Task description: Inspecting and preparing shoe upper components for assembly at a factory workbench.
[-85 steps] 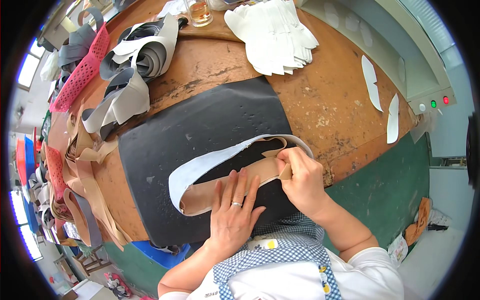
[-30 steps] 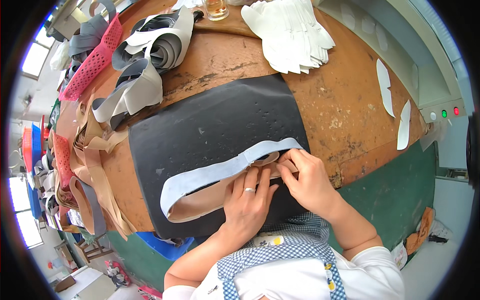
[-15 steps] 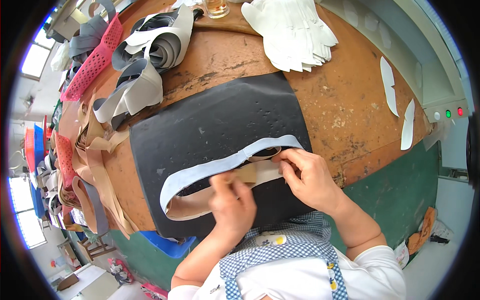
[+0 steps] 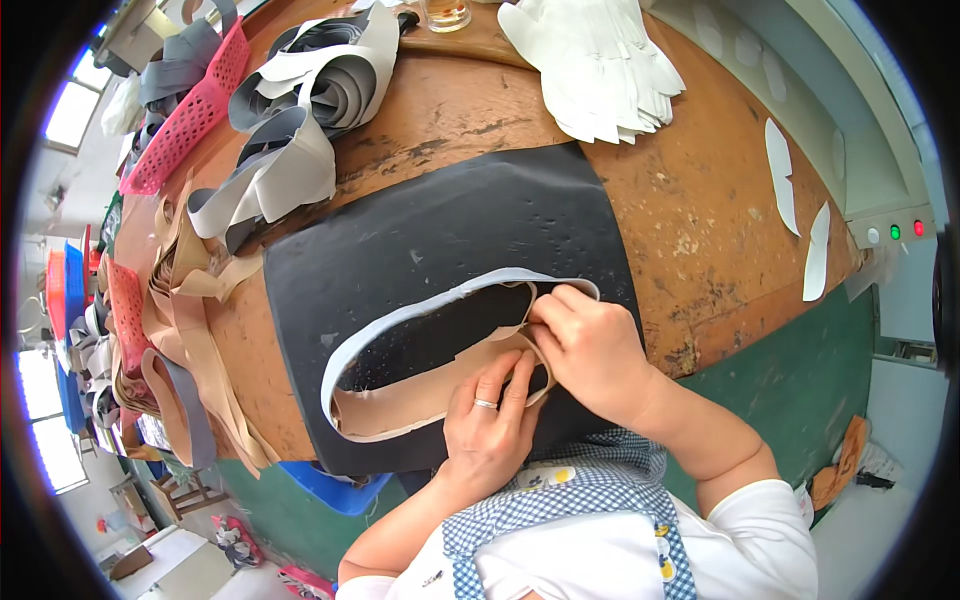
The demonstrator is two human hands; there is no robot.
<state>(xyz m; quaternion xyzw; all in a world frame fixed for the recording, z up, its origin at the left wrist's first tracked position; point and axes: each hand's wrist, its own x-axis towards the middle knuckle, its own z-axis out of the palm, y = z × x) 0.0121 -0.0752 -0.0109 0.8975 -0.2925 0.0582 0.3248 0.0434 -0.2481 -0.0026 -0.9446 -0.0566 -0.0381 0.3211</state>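
Note:
A looped fabric band (image 4: 425, 312), pale blue outside and beige inside, stands on edge on a black mat (image 4: 440, 225). My right hand (image 4: 598, 355) pinches the band at its right end, where a smaller beige loop shows inside. Against the band's near side is my left hand (image 4: 490, 425), a ring on one finger, its fingers closed on the beige strip. My two hands almost meet at the fingertips. The band's right end is partly hidden behind my right hand.
A stack of white cut pieces (image 4: 600, 75) lies at the back, with grey-and-white rolled strips (image 4: 340, 90) left of it. Beige strips (image 4: 190, 300) hang over the left edge beside a pink basket (image 4: 185, 130). Two white pieces (image 4: 780, 175) lie right. A glass (image 4: 447, 14) stands at the back.
My left hand has moved right and now holds the near side of the band. The yellowish piece at its fingers is out of sight. The loop has opened wider, its beige inside turned up.

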